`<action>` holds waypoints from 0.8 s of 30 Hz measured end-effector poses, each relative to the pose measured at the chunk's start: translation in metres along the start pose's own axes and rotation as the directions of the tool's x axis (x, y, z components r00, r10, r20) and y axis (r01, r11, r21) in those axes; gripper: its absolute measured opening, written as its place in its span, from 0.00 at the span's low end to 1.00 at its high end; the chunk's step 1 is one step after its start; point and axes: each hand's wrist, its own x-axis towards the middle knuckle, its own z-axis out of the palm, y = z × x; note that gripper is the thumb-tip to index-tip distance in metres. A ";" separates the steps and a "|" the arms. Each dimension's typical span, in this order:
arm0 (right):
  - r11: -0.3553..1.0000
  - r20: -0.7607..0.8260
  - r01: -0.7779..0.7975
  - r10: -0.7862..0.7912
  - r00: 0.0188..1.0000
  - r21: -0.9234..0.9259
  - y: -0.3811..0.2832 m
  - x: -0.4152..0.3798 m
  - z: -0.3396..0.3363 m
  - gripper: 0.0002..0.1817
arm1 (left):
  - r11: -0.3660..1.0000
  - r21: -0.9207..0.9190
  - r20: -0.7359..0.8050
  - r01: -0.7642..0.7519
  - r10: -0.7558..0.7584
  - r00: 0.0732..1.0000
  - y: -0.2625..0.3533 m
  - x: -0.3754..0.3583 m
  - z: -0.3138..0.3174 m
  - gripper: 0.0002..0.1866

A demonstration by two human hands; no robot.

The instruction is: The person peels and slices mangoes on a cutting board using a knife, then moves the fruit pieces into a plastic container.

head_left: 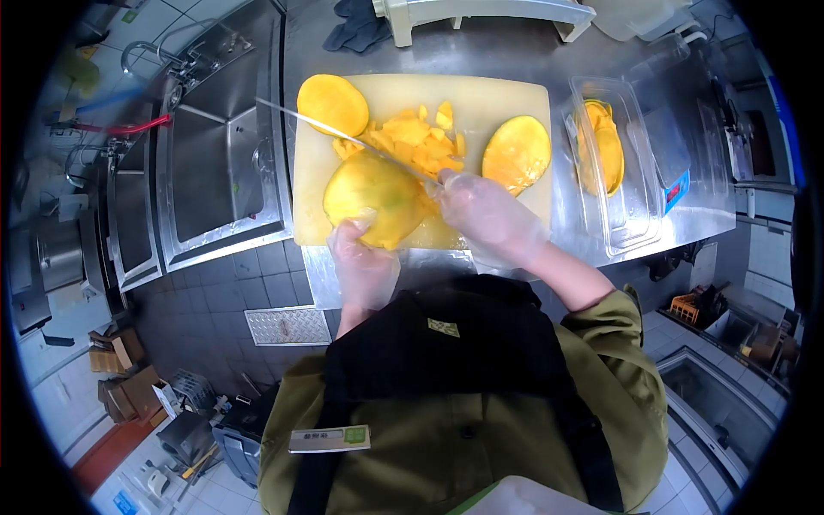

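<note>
My left hand (362,262), in a clear plastic glove, grips the near edge of a large peeled yellow fruit (373,197) on the cream cutting board (515,99). Closed round a knife handle, my gloved right hand (481,215) is at the fruit's right side. The long knife blade (343,136) slants up and left across the fruit's far side, its tip past the board's left edge. Beyond the fruit lies a heap of orange cut pieces (412,142). One halved piece (333,103) rests at the board's far left, another (517,154) at its right.
Right of the board, a clear plastic container (635,163) stands beside yellow-orange fruit pieces (603,150), near a device with a blue edge (675,190). A steel sink (219,163) is at the left. Behind the board are a white stand (489,12) and a dark cloth (356,27).
</note>
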 end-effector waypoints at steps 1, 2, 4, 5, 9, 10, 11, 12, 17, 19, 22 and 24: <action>1.000 -0.008 -0.022 0.022 1.000 0.013 -0.002 -0.001 0.000 0.09 | 0.999 -0.046 -0.013 0.016 -0.017 1.000 0.003 0.001 0.000 0.18; 0.999 -0.017 -0.040 0.041 0.999 0.024 -0.003 -0.001 0.000 0.09 | 1.000 -0.002 -0.026 0.001 -0.002 1.000 0.003 0.002 0.000 0.17; 0.999 0.011 -0.020 0.020 1.000 0.031 -0.014 -0.001 -0.010 0.10 | 0.995 0.096 -0.070 -0.042 0.048 0.996 -0.002 0.005 -0.005 0.13; 0.999 0.026 -0.012 0.011 1.000 0.035 -0.018 -0.002 -0.013 0.10 | 0.987 0.148 -0.097 -0.069 0.084 0.992 -0.012 0.006 -0.010 0.10; 0.999 0.094 0.025 -0.023 0.995 -0.021 -0.011 -0.003 -0.007 0.08 | 0.970 0.245 -0.089 -0.005 0.028 0.996 -0.008 0.007 -0.017 0.09; 0.999 0.097 0.037 -0.034 0.995 -0.029 -0.007 -0.003 -0.002 0.08 | 0.936 0.352 -0.072 -0.011 0.039 0.997 -0.005 0.006 -0.017 0.10; 0.998 0.101 0.046 -0.042 0.994 -0.037 -0.006 -0.004 0.002 0.07 | 0.812 0.579 -0.028 -0.068 0.103 0.994 -0.003 -0.001 -0.018 0.10; 0.997 0.110 0.010 -0.001 0.994 -0.083 -0.007 -0.004 0.003 0.06 | 0.632 0.764 0.033 -0.127 0.158 0.987 -0.002 -0.005 -0.017 0.11; 0.981 0.042 0.029 -0.021 0.999 -0.194 -0.009 -0.002 0.012 0.03 | 0.726 0.655 0.042 -0.210 0.242 0.969 -0.017 -0.001 -0.019 0.11; 0.983 -0.005 0.040 -0.042 0.999 -0.179 -0.007 -0.001 0.020 0.03 | 0.840 0.525 0.016 -0.138 0.153 0.988 -0.023 0.003 -0.021 0.12; 0.980 -0.011 0.034 -0.036 0.999 -0.196 -0.010 0.004 0.023 0.04 | 0.925 0.365 -0.043 -0.101 0.125 0.991 -0.032 0.006 -0.019 0.12; 0.974 0.009 0.000 0.002 1.000 -0.224 -0.010 0.006 0.027 0.04 | 0.900 0.399 -0.059 -0.177 0.218 0.974 -0.035 0.005 -0.014 0.12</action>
